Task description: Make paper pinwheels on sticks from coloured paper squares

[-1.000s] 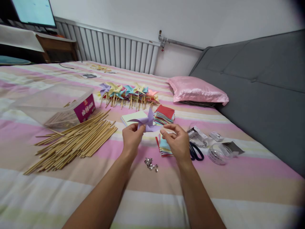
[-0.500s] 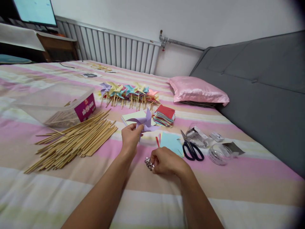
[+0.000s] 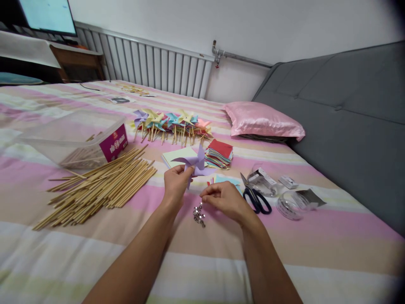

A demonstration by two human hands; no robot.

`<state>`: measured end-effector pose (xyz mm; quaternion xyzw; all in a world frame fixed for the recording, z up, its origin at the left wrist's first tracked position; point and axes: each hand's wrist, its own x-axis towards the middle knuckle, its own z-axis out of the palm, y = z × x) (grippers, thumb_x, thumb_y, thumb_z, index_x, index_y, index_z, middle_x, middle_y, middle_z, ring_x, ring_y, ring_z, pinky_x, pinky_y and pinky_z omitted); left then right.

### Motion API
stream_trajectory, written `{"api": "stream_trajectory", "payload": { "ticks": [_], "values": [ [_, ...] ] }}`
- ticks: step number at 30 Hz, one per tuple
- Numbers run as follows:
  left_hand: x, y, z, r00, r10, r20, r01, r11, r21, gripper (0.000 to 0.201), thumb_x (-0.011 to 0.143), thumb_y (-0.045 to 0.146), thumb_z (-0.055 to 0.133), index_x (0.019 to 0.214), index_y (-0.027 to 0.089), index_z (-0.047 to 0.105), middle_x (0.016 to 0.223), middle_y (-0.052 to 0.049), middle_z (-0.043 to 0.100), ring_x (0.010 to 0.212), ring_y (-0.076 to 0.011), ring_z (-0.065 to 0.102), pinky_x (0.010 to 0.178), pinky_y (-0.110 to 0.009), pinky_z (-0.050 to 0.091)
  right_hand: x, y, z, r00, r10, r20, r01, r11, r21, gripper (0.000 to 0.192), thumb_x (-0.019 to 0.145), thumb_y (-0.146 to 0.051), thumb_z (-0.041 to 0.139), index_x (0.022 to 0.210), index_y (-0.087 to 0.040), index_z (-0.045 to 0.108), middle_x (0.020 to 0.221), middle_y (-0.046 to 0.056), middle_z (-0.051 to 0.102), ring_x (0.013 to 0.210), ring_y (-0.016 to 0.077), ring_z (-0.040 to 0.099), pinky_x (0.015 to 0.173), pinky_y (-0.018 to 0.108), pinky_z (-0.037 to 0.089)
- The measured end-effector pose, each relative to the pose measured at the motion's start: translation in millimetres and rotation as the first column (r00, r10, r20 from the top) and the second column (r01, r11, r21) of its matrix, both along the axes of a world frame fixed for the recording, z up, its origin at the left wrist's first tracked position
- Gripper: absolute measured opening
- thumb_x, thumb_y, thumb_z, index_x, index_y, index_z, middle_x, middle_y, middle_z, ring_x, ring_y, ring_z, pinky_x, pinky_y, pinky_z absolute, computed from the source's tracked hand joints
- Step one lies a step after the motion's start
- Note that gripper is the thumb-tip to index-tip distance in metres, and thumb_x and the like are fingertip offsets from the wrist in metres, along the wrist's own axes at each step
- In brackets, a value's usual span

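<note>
Head: two hands (image 3: 175, 182); one held pinwheel (image 3: 198, 163)

Lilac pinwheel (image 3: 196, 164), silvery pins (image 3: 198, 214), pastel-striped bedspread (image 3: 202, 266)

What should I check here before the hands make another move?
1. Purple pinwheel gripped: ok, pinched in the left hand.
2. Small metal piece in the right hand: cannot tell, the fingertips hide too much.
3. Metal pieces close by: ok, piled just below the right fingertips.
4. Scissors out of the grip: ok, lying on the bedspread beside the right hand.
5. Wooden sticks all inside the box: not ok, many lie loose outside it.
</note>
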<state>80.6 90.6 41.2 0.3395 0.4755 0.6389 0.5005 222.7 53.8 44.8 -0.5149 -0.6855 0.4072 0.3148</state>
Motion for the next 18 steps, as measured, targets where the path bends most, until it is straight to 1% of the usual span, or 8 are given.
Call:
{"api": "stream_trajectory", "payload": {
  "ticks": [4, 7, 10, 12, 15, 18],
  "values": [
    [1.7, -0.9, 1.2, 0.999, 0.001, -0.034, -0.001, 1.000, -0.009, 0.018, 0.056, 0.027, 0.071, 0.051, 0.013, 0.059, 0.044, 0.003, 0.053, 0.042, -0.0084, 0.045, 0.044, -0.021, 0.035, 1.3, -3.0, 6.4, 0.972, -0.054, -0.229, 0.032, 0.994, -0.100, 0.012, 0.069, -0.023, 0.064, 0.077, -0.016, 0.070, 0.073, 0.004, 0.072, 0.065, 0.0149, 0.065, 0.055, 0.022, 0.046],
    [3.6, -2.4, 1.7, 0.998, -0.020, -0.065, 0.020, 1.000, 0.007, 0.018, 0.058, 0.028, 0.070, 0.054, 0.013, 0.061, 0.047, 0.002, 0.056, 0.044, -0.0083, 0.046, 0.045, -0.021, 0.035, -0.9, -3.8, 11.9, 0.933, -0.094, -0.346, 0.068, 0.994, -0.087, 0.013, 0.068, -0.025, 0.067, 0.077, -0.015, 0.069, 0.075, 0.005, 0.072, 0.070, 0.0163, 0.067, 0.062, 0.024, 0.050],
    [6.4, -4.8, 1.5, 0.994, -0.065, -0.084, 0.068, 0.997, 0.032, 0.019, 0.059, 0.028, 0.071, 0.054, 0.013, 0.061, 0.048, 0.003, 0.056, 0.045, -0.0076, 0.046, 0.045, -0.020, 0.034, -3.9, -1.4, 12.7, 0.880, -0.118, -0.460, 0.134, 0.991, 0.004, 0.013, 0.067, -0.024, 0.070, 0.076, -0.015, 0.069, 0.076, 0.005, 0.072, 0.074, 0.0180, 0.068, 0.069, 0.028, 0.053],
    [8.8, -6.8, 1.1, 0.990, -0.092, -0.110, 0.098, 0.994, 0.048, 0.020, 0.060, 0.028, 0.070, 0.053, 0.013, 0.060, 0.047, 0.003, 0.055, 0.045, -0.0073, 0.045, 0.045, -0.020, 0.033, -5.6, 0.7, 11.4, 0.860, -0.118, -0.497, 0.181, 0.980, 0.082, 0.011, 0.068, -0.023, 0.070, 0.077, -0.016, 0.069, 0.076, 0.004, 0.072, 0.074, 0.0176, 0.068, 0.071, 0.028, 0.053],
    [12.2, -9.7, 1.1, 0.984, -0.130, -0.121, 0.139, 0.987, 0.077, 0.016, 0.061, 0.027, 0.070, 0.057, 0.012, 0.063, 0.051, 0.002, 0.058, 0.047, -0.0076, 0.047, 0.045, -0.019, 0.032, -7.3, 1.8, 10.1, 0.876, -0.131, -0.464, 0.248, 0.948, 0.201, 0.009, 0.072, -0.021, 0.067, 0.080, -0.017, 0.069, 0.078, 0.003, 0.070, 0.073, 0.0160, 0.068, 0.068, 0.026, 0.053],
    [14.5, -12.3, 2.7, 0.982, -0.163, -0.095, 0.172, 0.980, 0.098, 0.015, 0.061, 0.026, 0.070, 0.057, 0.013, 0.063, 0.050, 0.003, 0.057, 0.045, -0.0066, 0.045, 0.044, -0.019, 0.030, -8.2, 0.9, 10.9, 0.897, -0.168, -0.408, 0.294, 0.917, 0.269, 0.009, 0.075, -0.022, 0.064, 0.082, -0.017, 0.068, 0.079, 0.003, 0.069, 0.067, 0.0142, 0.066, 0.062, 0.024, 0.052]
  ]
}}
